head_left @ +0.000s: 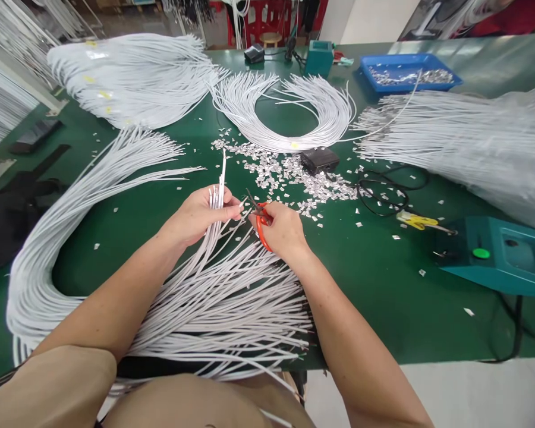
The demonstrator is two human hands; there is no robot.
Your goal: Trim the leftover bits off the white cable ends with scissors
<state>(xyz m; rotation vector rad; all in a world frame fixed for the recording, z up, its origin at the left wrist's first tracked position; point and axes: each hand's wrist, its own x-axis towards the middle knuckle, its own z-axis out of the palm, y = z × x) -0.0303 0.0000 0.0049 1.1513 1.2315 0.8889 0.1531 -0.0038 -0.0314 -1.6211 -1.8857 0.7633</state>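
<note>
My left hand (209, 213) is closed round a small bunch of white cables (216, 205), whose ends stick up past the fingers. Its thumb and forefinger pinch one cable end near the scissors. Orange-handled scissors (262, 224) sit in my right hand (285, 229), their dark blades pointing up and left toward that cable end. Whether the blades touch the cable I cannot tell. Below both hands spreads a big bundle of white cables (223, 309), which loops round at the left side of the table. Small silvery scraps (276, 169) lie scattered beyond the hands.
A black block (320, 160) rests among the scraps. Behind are a coiled cable bundle (289, 139), a larger bundle (134, 77) and a blue tray (410, 86) of scraps. To the right are plastic-wrapped cables (463, 131), yellow-handled pliers (417, 221) and a teal machine (494, 255).
</note>
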